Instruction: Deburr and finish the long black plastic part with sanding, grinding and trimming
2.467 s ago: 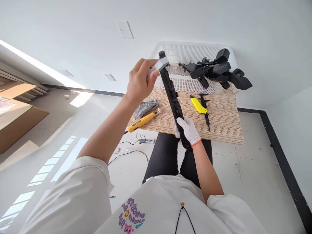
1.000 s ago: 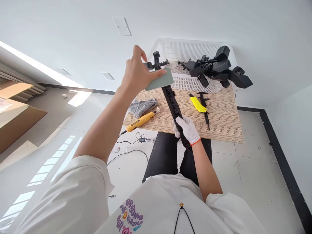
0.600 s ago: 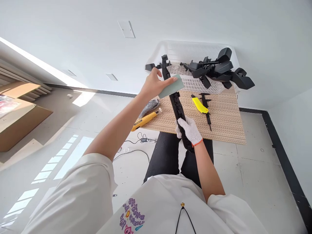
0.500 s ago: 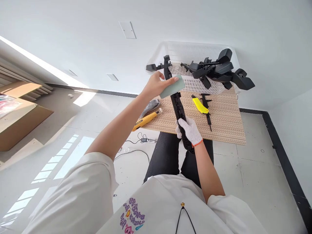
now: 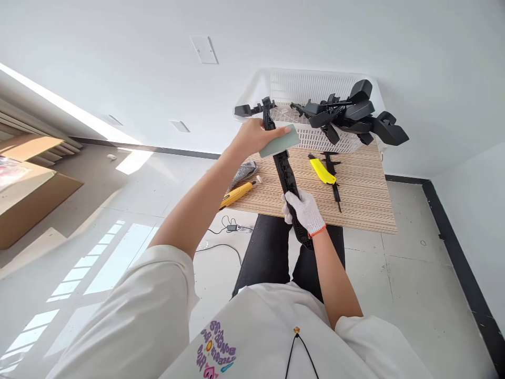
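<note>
Black strip (image 5: pixel 286 176), 2 hands at work, in front of basket (image 5: pixel 315 71).
L hand (image 5: pixel 251 138): fingers pinch green pad (image 5: pixel 282 146) over strip's upper part, contact unclear; gloved R hand (image 5: pixel 306 211): fingers wrap lower part. Prob. light, stiff, w/ fragile ribs; best held low.

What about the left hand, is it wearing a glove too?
No, the left hand holding the pale green block is bare; only the right hand is gloved.

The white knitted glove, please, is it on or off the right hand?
On: it covers the right hand, its orange cuff edge showing at the wrist.
</note>
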The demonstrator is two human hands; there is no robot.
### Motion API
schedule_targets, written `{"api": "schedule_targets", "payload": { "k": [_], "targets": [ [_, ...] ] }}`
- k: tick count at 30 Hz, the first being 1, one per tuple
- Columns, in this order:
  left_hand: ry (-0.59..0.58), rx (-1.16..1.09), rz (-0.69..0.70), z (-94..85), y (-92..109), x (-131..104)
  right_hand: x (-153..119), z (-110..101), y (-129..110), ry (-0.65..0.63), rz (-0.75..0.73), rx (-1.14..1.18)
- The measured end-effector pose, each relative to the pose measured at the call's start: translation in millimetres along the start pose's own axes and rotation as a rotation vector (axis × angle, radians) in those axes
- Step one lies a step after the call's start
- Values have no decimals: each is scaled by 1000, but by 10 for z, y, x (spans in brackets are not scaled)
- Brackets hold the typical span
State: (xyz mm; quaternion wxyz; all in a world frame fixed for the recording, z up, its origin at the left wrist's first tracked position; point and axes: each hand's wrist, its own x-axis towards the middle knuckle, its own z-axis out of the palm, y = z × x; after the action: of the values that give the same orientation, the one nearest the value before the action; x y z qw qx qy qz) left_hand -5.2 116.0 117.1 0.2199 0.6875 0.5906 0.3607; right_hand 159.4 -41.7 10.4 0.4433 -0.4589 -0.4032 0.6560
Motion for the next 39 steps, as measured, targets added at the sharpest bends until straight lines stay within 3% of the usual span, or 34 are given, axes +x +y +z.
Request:
{"api": "schedule_targets", "payload": {
  "k": [7,16,22,30,32,35,36,39],
  "targets": [
    [97,134,8,-329,-66,-102,-20,-67,-22,-119,15,-7],
    [4,181,99,-511,27,-113,-30,-88,-24,-207,30,61],
    [-91,326,169,-803,143,-156,-46,-97,-20,-172,24,152],
    [-66,584,161,-1235,217,-151,-44,-135,12,-138,-82,189],
    [10,423,219,-1238,325,-158,-53,-122,4,-136,-64,168],
    [141,-52,391,-1079,561,-236,-62,-90,-14,-137,-23,144],
    [108,-89,410,-989,637,-273,-63,-84,-14,-132,-16,143],
    [54,144,285,-683,766,-353,-61,-89,4,-116,-24,139]
  ]
}}
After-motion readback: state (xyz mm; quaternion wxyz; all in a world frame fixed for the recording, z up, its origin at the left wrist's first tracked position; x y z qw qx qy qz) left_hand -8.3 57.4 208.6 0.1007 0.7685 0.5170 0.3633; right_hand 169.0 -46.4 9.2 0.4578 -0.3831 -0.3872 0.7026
